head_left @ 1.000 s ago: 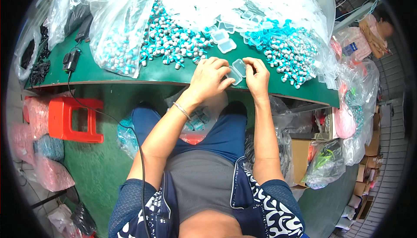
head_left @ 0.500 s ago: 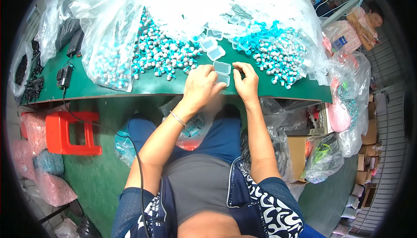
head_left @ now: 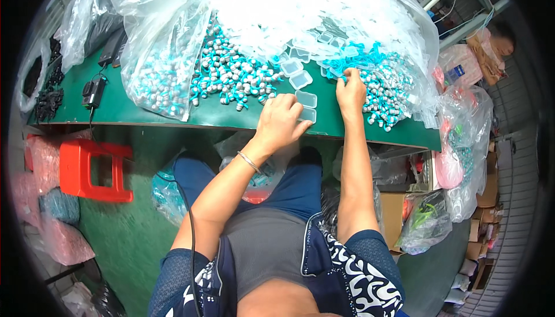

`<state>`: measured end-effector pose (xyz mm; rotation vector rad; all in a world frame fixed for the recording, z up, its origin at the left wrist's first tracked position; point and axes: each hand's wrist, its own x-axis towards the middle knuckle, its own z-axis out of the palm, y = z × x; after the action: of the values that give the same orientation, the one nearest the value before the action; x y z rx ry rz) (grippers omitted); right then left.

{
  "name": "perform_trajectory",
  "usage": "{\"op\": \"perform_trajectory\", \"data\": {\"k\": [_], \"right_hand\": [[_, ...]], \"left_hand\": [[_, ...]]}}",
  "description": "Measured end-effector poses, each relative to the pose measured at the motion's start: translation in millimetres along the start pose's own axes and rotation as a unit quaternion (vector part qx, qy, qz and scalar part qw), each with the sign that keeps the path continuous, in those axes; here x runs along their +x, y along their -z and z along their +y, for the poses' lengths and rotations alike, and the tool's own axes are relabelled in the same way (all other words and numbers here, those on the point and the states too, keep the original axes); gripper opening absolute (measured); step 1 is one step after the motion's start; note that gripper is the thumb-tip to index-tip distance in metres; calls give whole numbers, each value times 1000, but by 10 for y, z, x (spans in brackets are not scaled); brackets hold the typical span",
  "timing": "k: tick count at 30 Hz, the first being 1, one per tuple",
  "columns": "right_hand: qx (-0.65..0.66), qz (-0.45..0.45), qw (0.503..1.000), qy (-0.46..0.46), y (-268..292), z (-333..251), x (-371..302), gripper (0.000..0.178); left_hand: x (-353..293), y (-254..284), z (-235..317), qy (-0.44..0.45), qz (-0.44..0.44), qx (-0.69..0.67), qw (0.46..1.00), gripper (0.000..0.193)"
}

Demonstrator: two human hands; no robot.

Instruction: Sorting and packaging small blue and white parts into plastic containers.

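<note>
A small clear plastic case (head_left: 307, 98) lies open on the green table near its front edge, lid and base spread flat. My left hand (head_left: 280, 121) is closed at the case's left side, thumb along the near edge. To the right, my right hand (head_left: 351, 94) reaches to the left edge of a heap of teal cords (head_left: 361, 56). Its fingers are curled together at the cords; what is between the fingertips is hidden. Grey-and-teal bead-like pieces (head_left: 381, 100) lie with those cords. Another open clear case (head_left: 300, 78) lies just beyond the first.
A pile of similar grey-and-teal pieces (head_left: 234, 77) lies left of the cases, beside a clear bag (head_left: 165, 77) full of them. Glaring clear plastic covers the far table. A black device (head_left: 92, 92) with a cable sits left. A red stool (head_left: 95, 169) stands below; another person (head_left: 474, 59) is far right.
My right hand has left the open case's side and moved right and farther away, to the teal cords. My left hand has stayed beside the case. The view has shifted slightly.
</note>
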<state>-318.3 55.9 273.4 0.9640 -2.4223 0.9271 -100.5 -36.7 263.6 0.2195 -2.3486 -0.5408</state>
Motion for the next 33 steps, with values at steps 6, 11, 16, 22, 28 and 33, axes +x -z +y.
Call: {"op": "perform_trajectory", "data": {"k": [6,11,16,22,28,33], "right_hand": [[290,-60,948,-113,174,58,-365,17],[385,-123,911,-86,370,-189,-756,13],[291,-109,949,49,317,-354,-819,15],[199,-106,956,189,244,-403,-739,18],[173,-95,960,200,316,-434,-736,16],[144,-123,962,199,277,-396,-668,14]], "left_hand": [[-19,17,-21,-3,17,-4,1000,36],[-22,6,-17,7,15,-18,1000,50],[-18,17,-29,16,16,-34,999,59],[-18,-7,-52,20,11,-35,999,57],[-24,-9,-57,12,13,-27,999,46],[-26,-24,-67,4,18,-31,999,43]]}}
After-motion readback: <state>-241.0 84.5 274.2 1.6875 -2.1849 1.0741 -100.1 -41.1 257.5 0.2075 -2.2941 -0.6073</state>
